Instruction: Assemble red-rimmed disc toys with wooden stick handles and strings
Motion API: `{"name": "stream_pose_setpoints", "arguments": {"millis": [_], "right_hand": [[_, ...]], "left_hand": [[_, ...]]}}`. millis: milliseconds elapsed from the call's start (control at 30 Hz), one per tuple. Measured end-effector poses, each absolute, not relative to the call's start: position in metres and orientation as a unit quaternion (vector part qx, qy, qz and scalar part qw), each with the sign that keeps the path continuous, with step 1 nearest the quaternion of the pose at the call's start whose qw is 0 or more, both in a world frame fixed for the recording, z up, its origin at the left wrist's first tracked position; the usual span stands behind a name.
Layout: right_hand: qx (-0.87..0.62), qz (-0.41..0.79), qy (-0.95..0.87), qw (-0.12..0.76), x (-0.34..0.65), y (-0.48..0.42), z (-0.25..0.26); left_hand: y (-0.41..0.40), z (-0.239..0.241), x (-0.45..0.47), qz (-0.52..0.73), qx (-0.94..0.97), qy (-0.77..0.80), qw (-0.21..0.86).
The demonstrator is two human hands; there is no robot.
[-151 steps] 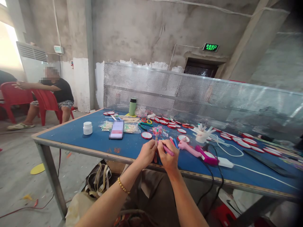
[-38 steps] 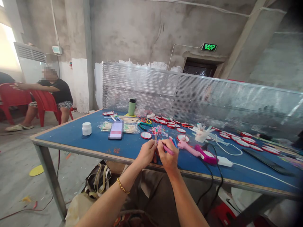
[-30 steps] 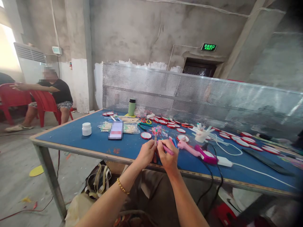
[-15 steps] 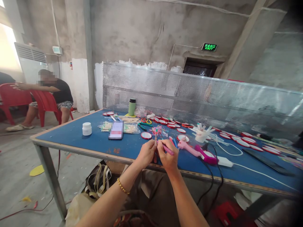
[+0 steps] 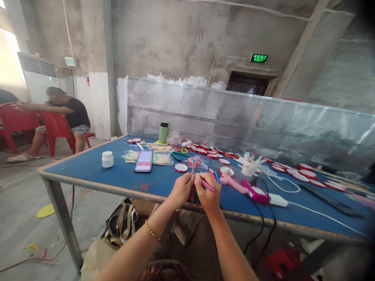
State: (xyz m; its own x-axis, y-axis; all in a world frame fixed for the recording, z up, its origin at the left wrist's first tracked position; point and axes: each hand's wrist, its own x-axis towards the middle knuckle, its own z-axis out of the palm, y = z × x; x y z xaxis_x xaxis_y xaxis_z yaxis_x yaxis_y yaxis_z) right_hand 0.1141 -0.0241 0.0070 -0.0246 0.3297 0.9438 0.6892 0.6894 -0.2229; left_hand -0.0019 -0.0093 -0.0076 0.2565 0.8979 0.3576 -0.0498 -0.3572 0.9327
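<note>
My left hand [image 5: 181, 190] is closed, pinching a thin upright pale stick with a green end [image 5: 193, 166]. Close against it, my right hand [image 5: 208, 195] grips a pink pen [image 5: 208, 185], its near end slanting down to the right. The pen's far end meets the stick at my fingertips, where the fingers hide the contact. Just beyond the hands lie a small pile of colourful thin pieces [image 5: 198, 161] and a round red-rimmed white disc [image 5: 181, 168]. Blue pens [image 5: 215, 176] rest beside my right hand.
On the blue table [image 5: 88, 168] stand a white jar [image 5: 108, 159], a phone [image 5: 143, 160], pliers [image 5: 179, 156] and a green bottle [image 5: 163, 132]. A magenta device [image 5: 259, 193] with cables and a cup of white sticks [image 5: 249, 168] are at right. A person [image 5: 70, 113] sits far left.
Both hands keep nearly the same place and grip on the stick and the pink pen. On the far left, the seated person's head has shifted slightly.
</note>
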Motion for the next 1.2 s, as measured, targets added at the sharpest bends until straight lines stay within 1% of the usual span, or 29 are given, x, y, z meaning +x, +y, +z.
{"name": "stream_pose_setpoints", "arguments": {"millis": [533,1200], "right_hand": [[-0.360,-0.165,-0.700,0.595,0.1135,-0.0245,0.0082],[-0.353,-0.155,-0.704,0.597,0.1141,-0.0231,0.0060]], "left_hand": [[-0.0096,-0.0077,-0.0025,0.513,0.645,0.324,0.464],[-0.0077,-0.0088,-0.0021,0.510,0.651,0.329,0.456]]}}
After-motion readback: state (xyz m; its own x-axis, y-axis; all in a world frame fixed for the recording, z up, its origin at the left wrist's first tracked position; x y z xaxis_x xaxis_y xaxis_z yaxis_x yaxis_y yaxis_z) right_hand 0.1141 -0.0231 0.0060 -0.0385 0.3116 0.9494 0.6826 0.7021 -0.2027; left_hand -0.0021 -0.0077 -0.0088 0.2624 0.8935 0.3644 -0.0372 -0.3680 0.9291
